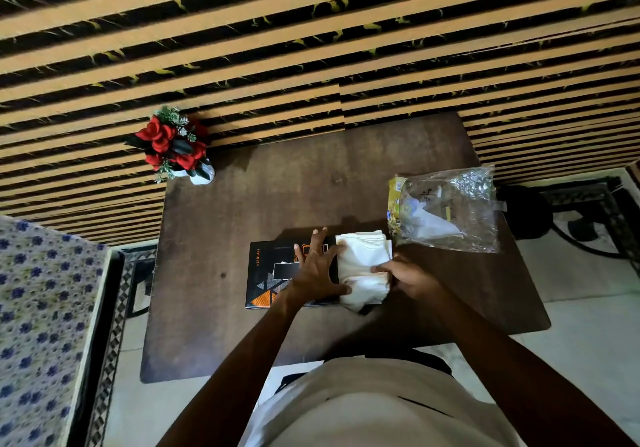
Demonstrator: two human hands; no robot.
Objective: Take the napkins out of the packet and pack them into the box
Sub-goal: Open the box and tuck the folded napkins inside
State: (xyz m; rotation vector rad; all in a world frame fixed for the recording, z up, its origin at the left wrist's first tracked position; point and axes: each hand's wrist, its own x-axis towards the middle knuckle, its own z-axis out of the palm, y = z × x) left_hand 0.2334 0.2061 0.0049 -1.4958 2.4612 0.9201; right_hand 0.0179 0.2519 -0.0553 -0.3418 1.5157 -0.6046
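Observation:
A black box (266, 273) with orange triangle print lies flat on the brown table (277, 204). A stack of white napkins (363, 263) sits at the box's right end, partly over it. My left hand (317, 270) presses flat on the box with fingers spread, fingertips touching the napkins' left edge. My right hand (412, 278) grips the stack from the right side. The clear plastic packet (450, 211), with a yellow label and one white napkin left inside, lies to the right behind the stack.
A white vase of red roses (173, 145) stands at the table's back left corner. A striped wall rises behind the table. A floral-covered bed (38, 308) is at the left, and a dark metal stand (571, 211) sits on the floor at the right.

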